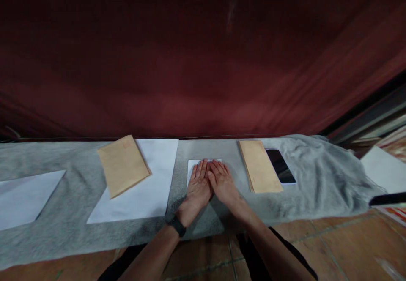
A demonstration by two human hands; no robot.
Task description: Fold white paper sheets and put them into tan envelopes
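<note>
Both of my hands lie flat, side by side, on a small white piece of paper (190,167) that looks folded. My left hand (199,184) has its fingers stretched out over the paper's left part, with a dark band on the wrist. Over the right part my right hand (222,184) rests palm down, its thumb touching the left hand. Most of the paper is hidden under the hands; only its top and left edges show. To the right stands a stack of brown envelopes (261,167) lying on the cloth.
A grey cloth (317,179) covers the long, narrow surface. Left of my hands, more brown envelopes (123,165) lie on white sheets (158,184). Further left is another white paper (25,198). A smartphone (281,166) lies beside the right stack. A dark red panel (203,82) rises behind.
</note>
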